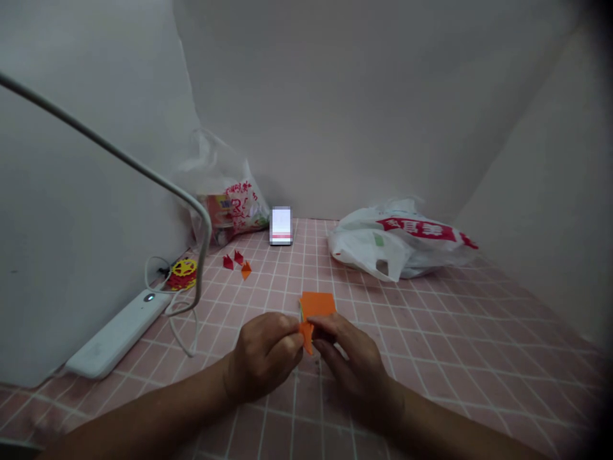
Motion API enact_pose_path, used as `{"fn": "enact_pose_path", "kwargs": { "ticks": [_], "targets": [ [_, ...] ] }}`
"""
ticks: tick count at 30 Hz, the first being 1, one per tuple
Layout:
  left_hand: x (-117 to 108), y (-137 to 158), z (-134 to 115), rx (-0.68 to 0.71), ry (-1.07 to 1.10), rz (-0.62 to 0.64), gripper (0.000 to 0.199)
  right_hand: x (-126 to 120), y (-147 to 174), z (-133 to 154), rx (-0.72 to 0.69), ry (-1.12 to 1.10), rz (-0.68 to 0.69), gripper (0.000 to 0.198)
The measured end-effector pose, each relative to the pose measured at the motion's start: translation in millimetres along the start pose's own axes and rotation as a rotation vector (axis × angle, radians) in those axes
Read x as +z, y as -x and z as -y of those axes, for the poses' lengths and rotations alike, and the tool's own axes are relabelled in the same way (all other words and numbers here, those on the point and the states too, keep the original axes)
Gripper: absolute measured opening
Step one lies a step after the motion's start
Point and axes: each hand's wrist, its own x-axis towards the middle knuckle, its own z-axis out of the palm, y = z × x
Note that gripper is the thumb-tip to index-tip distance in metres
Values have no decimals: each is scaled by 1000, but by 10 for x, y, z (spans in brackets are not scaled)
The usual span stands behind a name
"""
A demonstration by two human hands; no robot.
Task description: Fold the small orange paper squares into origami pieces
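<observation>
Bare forearms (158, 409) come nearest; the left hand (268, 352) pinches a small folded orange paper piece (307, 337), the right hand (353, 358) at its edge, fingers narrowly parted (grip unclear), near a square orange paper stack (319, 304) on the pink, white-gridded tabletop (431, 345).

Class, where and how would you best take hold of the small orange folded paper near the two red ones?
Probably pinch the orange folded paper by its near end, coming from the near side: it narrows there, while the two red folded papers lie close by, farther back and left.
</observation>
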Motion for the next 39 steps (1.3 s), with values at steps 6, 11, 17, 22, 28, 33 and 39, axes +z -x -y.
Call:
{"fn": "enact_pose_path", "kwargs": {
  "ticks": [6,11,17,22,28,33,39],
  "targets": [
    [23,-5,21,-5,-19,38,27,14,-8,-19,97,-121,-4,31],
    [29,-4,20,-26,-6,52,23,21,-7,-36,101,-154,1,31],
    [40,18,44,-18,-13,86,29,22,-7,-40,120,-165,1,29],
    [34,16,39,-18,-13,89,27,24,-22,-43,129,-142,7,22],
    [30,13,23,-29,-6,68,22,22,-29,-32,136,-170,-9,16],
    [30,-8,17,-30,15,58,19,32,-6,-43,134,-137,-27,12],
    [47,-4,18,-41,21,61,18,46,-6,-56,74,-79,-32,10]
  ]
}}
